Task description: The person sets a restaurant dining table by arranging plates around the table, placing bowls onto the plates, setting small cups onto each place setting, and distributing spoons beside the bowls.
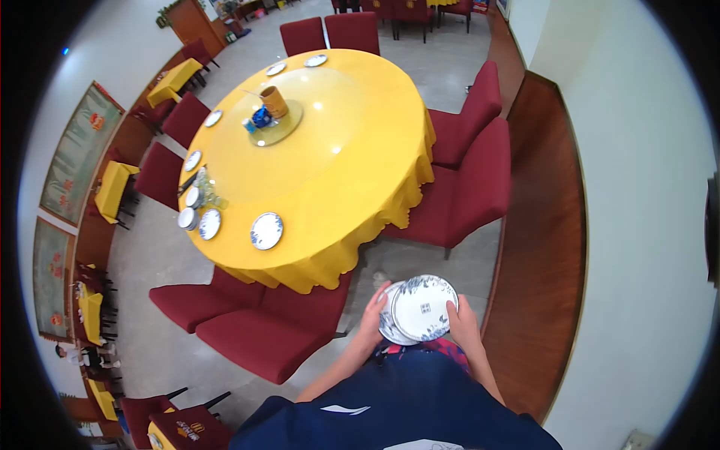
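Several white plates with blue floral rims (pixel 425 308) are held in front of my body, the top one shifted to the right over those below. My left hand (pixel 373 315) grips the left edge of the lower plates. My right hand (pixel 463 322) holds the right edge of the top plate, its thumb on the upper face. Ahead lies a round table with a yellow cloth (pixel 360 150). A similar plate (pixel 267 230) rests near its front edge, with another plate (pixel 210 224) to the left, beside stacked bowls (pixel 187 219) and glasses.
Red chairs (pixel 270 337) stand at the table's near side, and more red chairs (pixel 469 180) at its right. A brown container (pixel 274 102) sits at the table's centre. A wooden wall panel (pixel 544 225) runs along the right. Smaller yellow tables (pixel 116 191) line the left.
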Demonstrator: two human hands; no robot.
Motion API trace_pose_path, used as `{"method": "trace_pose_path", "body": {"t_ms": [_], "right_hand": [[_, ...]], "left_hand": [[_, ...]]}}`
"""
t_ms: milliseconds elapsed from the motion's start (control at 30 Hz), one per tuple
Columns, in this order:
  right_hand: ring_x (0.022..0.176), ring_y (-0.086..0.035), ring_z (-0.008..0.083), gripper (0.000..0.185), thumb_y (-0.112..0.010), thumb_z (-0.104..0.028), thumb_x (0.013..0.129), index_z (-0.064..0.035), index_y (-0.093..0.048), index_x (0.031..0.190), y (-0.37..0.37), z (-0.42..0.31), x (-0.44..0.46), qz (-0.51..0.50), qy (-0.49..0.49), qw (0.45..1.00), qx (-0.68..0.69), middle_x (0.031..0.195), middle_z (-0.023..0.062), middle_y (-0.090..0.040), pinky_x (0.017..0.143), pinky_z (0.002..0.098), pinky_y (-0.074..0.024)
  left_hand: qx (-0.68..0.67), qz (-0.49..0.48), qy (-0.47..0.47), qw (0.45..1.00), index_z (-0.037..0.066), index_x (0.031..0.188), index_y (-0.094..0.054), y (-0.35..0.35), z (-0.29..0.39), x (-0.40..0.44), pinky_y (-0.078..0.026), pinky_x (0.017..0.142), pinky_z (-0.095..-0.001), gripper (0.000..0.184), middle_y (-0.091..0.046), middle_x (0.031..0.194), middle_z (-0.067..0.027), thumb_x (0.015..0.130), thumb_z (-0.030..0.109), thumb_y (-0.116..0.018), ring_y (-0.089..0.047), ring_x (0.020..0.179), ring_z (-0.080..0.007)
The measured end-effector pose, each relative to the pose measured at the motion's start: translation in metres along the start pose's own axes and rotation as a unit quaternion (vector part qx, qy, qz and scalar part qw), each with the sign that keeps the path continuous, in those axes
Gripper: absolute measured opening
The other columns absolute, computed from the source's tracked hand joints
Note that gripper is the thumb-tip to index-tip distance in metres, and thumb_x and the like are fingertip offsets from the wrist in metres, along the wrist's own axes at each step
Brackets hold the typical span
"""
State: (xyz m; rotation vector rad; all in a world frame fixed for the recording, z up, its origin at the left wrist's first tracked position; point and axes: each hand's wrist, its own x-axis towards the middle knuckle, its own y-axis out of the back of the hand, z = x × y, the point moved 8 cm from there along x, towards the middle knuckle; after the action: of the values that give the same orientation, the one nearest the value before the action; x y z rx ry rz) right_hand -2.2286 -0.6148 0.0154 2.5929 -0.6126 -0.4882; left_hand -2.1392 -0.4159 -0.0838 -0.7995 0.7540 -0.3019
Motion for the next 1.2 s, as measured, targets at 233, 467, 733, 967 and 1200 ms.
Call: {"method": "trace_pose_path", "body": {"t_ms": [233, 467, 733, 967, 1200], "right_hand": [[0.045, -0.054, 0.0171, 0.017, -0.047, -0.018, 0.094, -0.0029, -0.044, 0.101, -0.013, -0.037, 0.151, -0.106, -0.087, 0.980, 0.141, 0.069, 0.0139, -0.058, 0.038, 0.0312, -0.0402], [0.045, -0.051, 0.0137, 0.016, -0.041, -0.013, 0.094, -0.0008, -0.041, 0.104, -0.062, -0.079, 0.338, -0.026, -0.105, 0.957, 0.268, 0.069, 0.0105, -0.057, 0.036, 0.0272, -0.0387], [0.049, -0.060, 0.0192, 0.023, -0.041, -0.010, 0.093, 0.0014, -0.029, 0.109, -0.124, -0.053, 0.573, -0.015, -0.156, 0.984, 0.083, 0.073, 0.0167, -0.062, 0.038, 0.0298, -0.0451], [0.049, -0.060, 0.0197, 0.027, -0.044, -0.011, 0.096, 0.0034, -0.030, 0.113, -0.180, -0.016, 0.775, 0.016, -0.155, 0.976, 0.155, 0.075, 0.0173, -0.064, 0.037, 0.0299, -0.0447], [0.055, -0.067, 0.0214, 0.033, -0.052, -0.021, 0.096, 0.0075, -0.038, 0.107, -0.184, -0.017, 0.848, 0.073, -0.163, 0.976, 0.126, 0.070, 0.0174, -0.067, 0.043, 0.0293, -0.0503]], "left_hand": [[0.092, 0.054, -0.100, 0.989, 0.005, 0.140, -0.040, -0.018, 0.112, 0.101, -0.045, 0.101, -0.0384, 0.042, -0.053, 0.132, -0.0159, 0.099, 0.007, -0.040, -0.055, 0.118, -0.0267], [0.040, 0.141, -0.141, 0.979, 0.002, 0.136, -0.043, 0.027, 0.192, 0.146, -0.051, 0.092, -0.0371, 0.037, -0.056, 0.125, -0.0160, 0.103, 0.018, -0.037, -0.059, 0.111, -0.0249], [-0.016, 0.286, -0.197, 0.937, 0.000, 0.134, -0.040, 0.100, 0.207, 0.120, -0.052, 0.091, -0.0411, 0.039, -0.054, 0.127, -0.0171, 0.104, 0.024, -0.034, -0.058, 0.112, -0.0279], [-0.028, 0.461, -0.202, 0.864, 0.004, 0.134, -0.041, 0.089, 0.202, 0.117, -0.053, 0.090, -0.0438, 0.037, -0.054, 0.127, -0.0169, 0.104, 0.025, -0.035, -0.059, 0.111, -0.0293], [0.067, 0.505, -0.137, 0.849, 0.001, 0.130, -0.046, 0.059, 0.206, 0.211, -0.051, 0.089, -0.0354, 0.038, -0.058, 0.121, -0.0133, 0.103, 0.028, -0.042, -0.060, 0.107, -0.0219]]}}
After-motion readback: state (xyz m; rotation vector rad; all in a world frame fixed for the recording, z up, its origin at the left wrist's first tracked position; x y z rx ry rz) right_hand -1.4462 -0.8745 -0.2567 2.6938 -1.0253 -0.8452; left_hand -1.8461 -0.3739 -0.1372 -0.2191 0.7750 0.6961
